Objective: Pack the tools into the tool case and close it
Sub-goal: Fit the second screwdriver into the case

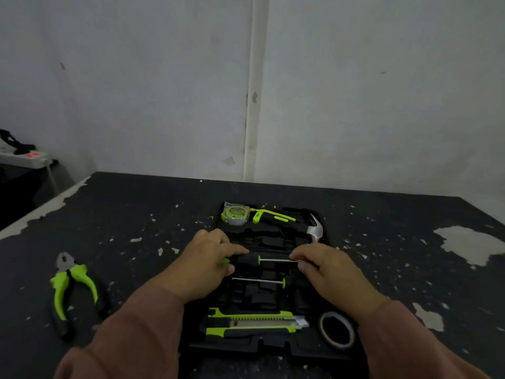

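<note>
An open black tool case (262, 347) lies on the table in front of me. My left hand (207, 261) grips the black handle of a screwdriver (270, 259) lying across the case's middle, and my right hand (325, 266) pinches its metal shaft tip. A second screwdriver (259, 281) sits in a slot just below. A tape measure (235, 213) and a hammer (311, 227) rest in the far part of the case. A green utility knife (251, 322) and a tape roll (337, 330) lie in the near part. Green-handled pliers (72, 285) lie on the table to the left.
The dark table (396, 258) has chipped paint patches and meets a white wall at the back. A white power strip (26, 157) with a red light sits on a separate surface at the far left.
</note>
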The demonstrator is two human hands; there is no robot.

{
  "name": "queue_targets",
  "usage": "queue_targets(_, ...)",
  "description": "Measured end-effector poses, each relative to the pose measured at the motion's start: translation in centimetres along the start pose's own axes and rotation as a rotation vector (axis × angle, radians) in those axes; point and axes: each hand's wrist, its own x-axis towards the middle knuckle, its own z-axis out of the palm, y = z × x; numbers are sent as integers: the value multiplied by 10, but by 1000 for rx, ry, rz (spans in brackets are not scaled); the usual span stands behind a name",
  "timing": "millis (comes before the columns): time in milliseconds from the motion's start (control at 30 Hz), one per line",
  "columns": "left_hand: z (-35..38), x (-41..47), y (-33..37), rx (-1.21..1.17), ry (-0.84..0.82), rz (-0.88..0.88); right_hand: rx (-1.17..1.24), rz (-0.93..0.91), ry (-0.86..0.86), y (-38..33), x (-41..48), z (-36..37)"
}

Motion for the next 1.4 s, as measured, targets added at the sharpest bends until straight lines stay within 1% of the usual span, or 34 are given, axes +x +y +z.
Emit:
queue_targets(200, 3, 0, 3, 98, 34, -34, 7, 42, -14, 3, -2, 6)
queue_targets(333, 6, -3, 3, 106, 51, -41, 22, 60, -18, 3, -1, 7)
queue_targets(433, 9, -3, 5, 87, 120, -46, 16, 58, -6, 2, -1, 8)
queue_targets(567, 11, -1, 7, 76, 229, -99, 14, 59, -9, 3, -1, 7)
queue_targets(633, 11, 0, 7, 72, 254, -124, 6, 55, -12, 2, -1, 7)
queue_targets(833, 14, -1, 7, 58, 293, -150, -67, 61, -20, -6, -4, 7)
queue_targets(933, 14, -1, 8, 55, 297, -136, -159, 33, -46, -14, -7, 4)
queue_targets(1167, 14, -2, 8, 20, 294, -148, -271, 3, -180, -28, -12, 5)
queue_targets(1300, 14, -2, 7, -12, 312, -194, -251, 12, -153, -27, -12, 4)
queue_targets(1400, 14, -2, 4, -65, 319, -247, -260, 8, -164, -26, -12, 4)
